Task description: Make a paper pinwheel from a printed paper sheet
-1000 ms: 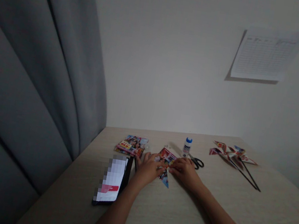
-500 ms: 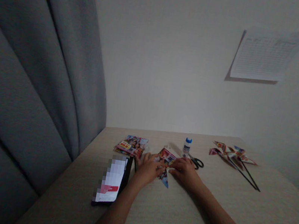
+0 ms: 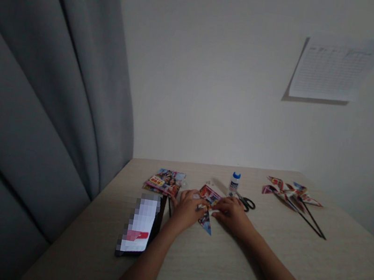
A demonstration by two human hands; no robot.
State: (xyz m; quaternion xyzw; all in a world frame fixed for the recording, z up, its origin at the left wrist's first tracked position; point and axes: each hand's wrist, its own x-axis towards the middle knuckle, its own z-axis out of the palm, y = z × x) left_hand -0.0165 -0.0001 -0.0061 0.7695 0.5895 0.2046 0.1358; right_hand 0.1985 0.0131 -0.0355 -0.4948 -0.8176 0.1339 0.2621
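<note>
Starting at the left with a phone (image 3: pixel 139 227), lying on the tabletop (image 3: pixel 209 266), and beyond it a stack of printed sheets (image 3: pixel 165 182). Next, a dark stick (image 3: pixel 169 207), mostly hidden by the left hand (image 3: pixel 190 209): palm down, fingers bent over the left side of the paper piece (image 3: pixel 209 194); pinching or only pressing, cannot tell. Between the 2 hands, on the tabletop, that same paper, with 1 blue point toward the near edge. Likely very light, thin and springy, quick to crease or tear and apt to slide if let loose. Best taken by the outer corners or pressed at the middle, with fingertips only. At its right side, the right hand (image 3: pixel 231 212), thumb and fingers drawn close together; pinch or press, again cannot tell. Just beyond, a blue-capped bottle (image 3: pixel 234 184) and black-handled scissors (image 3: pixel 249 204); well apart at right, a paper pinwheel (image 3: pixel 287 191) with dark sticks. Compared with 0.5 s ago, showing the left hand slightly more curled and more paper bared beneath; looking much the same elsewhere.
</note>
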